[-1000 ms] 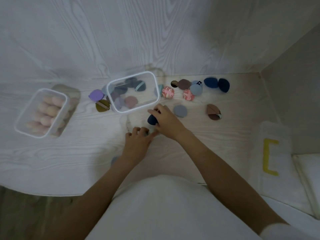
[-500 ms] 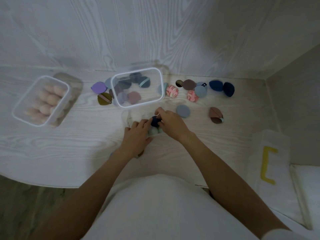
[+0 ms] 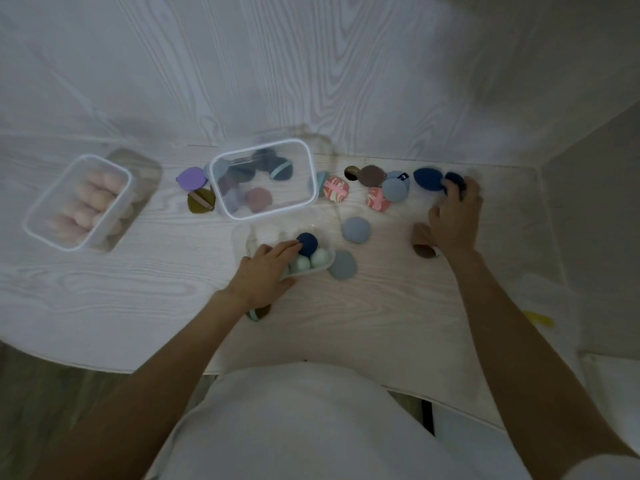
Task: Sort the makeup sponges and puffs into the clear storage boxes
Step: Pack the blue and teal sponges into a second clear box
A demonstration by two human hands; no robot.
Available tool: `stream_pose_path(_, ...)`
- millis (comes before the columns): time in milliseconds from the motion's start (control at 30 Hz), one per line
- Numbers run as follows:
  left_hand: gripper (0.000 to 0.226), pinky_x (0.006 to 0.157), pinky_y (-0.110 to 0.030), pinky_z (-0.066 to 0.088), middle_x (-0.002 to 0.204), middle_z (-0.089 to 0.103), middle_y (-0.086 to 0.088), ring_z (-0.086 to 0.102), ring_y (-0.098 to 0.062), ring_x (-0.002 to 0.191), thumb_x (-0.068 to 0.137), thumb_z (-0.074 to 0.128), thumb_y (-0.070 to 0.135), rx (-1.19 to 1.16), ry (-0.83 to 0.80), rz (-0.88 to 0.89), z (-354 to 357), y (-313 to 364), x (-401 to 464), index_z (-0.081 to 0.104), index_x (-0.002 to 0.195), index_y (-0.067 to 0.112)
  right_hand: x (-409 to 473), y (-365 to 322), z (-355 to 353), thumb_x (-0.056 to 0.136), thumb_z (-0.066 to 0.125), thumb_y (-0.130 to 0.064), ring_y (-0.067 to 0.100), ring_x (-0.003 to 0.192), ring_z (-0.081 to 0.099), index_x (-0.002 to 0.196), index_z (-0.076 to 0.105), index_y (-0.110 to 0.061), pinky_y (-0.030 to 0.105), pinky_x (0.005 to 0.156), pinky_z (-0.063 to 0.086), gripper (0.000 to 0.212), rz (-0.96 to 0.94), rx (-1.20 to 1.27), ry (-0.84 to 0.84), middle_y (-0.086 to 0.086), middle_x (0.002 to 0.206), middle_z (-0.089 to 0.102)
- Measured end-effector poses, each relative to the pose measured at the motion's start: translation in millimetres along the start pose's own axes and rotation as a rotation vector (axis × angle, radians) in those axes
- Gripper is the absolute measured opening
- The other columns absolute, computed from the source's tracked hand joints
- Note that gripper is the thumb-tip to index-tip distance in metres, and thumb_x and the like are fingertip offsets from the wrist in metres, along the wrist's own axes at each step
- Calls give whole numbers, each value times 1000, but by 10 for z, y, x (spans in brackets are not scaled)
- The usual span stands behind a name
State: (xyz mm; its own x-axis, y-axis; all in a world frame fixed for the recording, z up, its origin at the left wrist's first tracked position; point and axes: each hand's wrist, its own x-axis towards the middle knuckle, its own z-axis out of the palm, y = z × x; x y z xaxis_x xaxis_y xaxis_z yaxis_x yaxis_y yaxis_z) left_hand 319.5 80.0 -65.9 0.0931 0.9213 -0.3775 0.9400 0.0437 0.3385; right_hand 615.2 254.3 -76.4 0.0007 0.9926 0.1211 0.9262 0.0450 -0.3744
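The left hand [image 3: 268,271] lay flat over the near side of a small clear box [image 3: 325,261] on the pale wooden surface [image 3: 381,323]. Its fingers were straight, and the fingertips touched a dark blue sponge [image 3: 307,243] that sat in the box. Two light green sponges [image 3: 310,260] sat in the same box, just beside the blue one. This hand's grip held nothing.

The right arm reached far out to the right. The right hand [image 3: 454,216] was at the back of the surface, with its fingers curled round a navy sponge [image 3: 454,181]. Another navy sponge [image 3: 426,179] lay touching it on the left.

A bigger clear box [image 3: 263,178] stood behind the small one, with dark puffs inside. Far to the left, another clear box [image 3: 78,202] held pink sponges. Two grey-blue puffs [image 3: 356,230] lay loose between the hands.
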Motion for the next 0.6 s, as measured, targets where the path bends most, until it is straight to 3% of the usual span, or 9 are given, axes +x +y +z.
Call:
stream_pose_path(133, 64, 88, -45, 47, 151, 27, 8, 40, -26, 122, 89, 55, 37, -2, 42, 26, 62, 77, 35, 25, 144, 26, 368, 269, 72, 89, 54, -9, 41, 133, 24, 137, 38, -11, 50, 102, 32, 50, 72, -50, -126, 20, 153, 16)
stream_pose_path(200, 63, 85, -44, 47, 150, 29, 8, 41, -27, 120, 89, 56, 37, 3, 61, 31, 89, 109, 41, 28, 144, 25, 484, 347, 99, 90, 55, -12, 39, 130, 29, 129, 44, -7, 48, 101, 33, 41, 83, -51, -167, 21, 147, 28)
stream_pose_path(267, 61, 83, -42, 46, 149, 31, 8, 42, -27, 120, 89, 56, 37, 8, 80, 26, 102, 134, 38, 30, 143, 25, 501, 367, 94, 89, 58, -12, 38, 116, 41, 115, 51, -4, 44, 92, 38, 29, 78, -20, -151, 23, 129, 46)
stream_pose_path(367, 60, 81, -40, 43, 147, 34, 7, 43, -26, 119, 89, 56, 37, 6, 92, 11, 113, 148, 18, 31, 143, 25, 328, 313, 20, 81, 63, -9, 37, 102, 48, 102, 51, -2, 39, 78, 41, 25, 95, 34, -73, 23, 112, 52)
stream_pose_path(500, 61, 82, -38, 40, 146, 37, 6, 42, -26, 121, 89, 56, 35, 5, 111, -4, 151, 153, -26, 29, 143, 26, -253, -131, -134, 77, 67, -9, 24, 94, 53, 120, 45, -4, 32, 73, 48, 48, 112, 460, 24, 16, 112, 52)
stream_pose_path(567, 61, 85, -39, 39, 147, 35, 7, 40, -25, 122, 90, 54, 36, 7, 110, -2, 147, 151, -25, 27, 144, 27, -536, -510, -207, 80, 66, -7, 13, 97, 53, 127, 45, -9, 16, 76, 47, 52, 34, 633, -104, 8, 118, 50)
stream_pose_path(600, 61, 86, -39, 38, 148, 34, 8, 39, -24, 123, 90, 53, 38, 7, 103, -2, 141, 157, -23, 26, 144, 27, -637, -706, -220, 81, 66, -5, 11, 98, 53, 125, 48, -10, 15, 79, 49, 48, -21, 691, -203, 6, 120, 50)
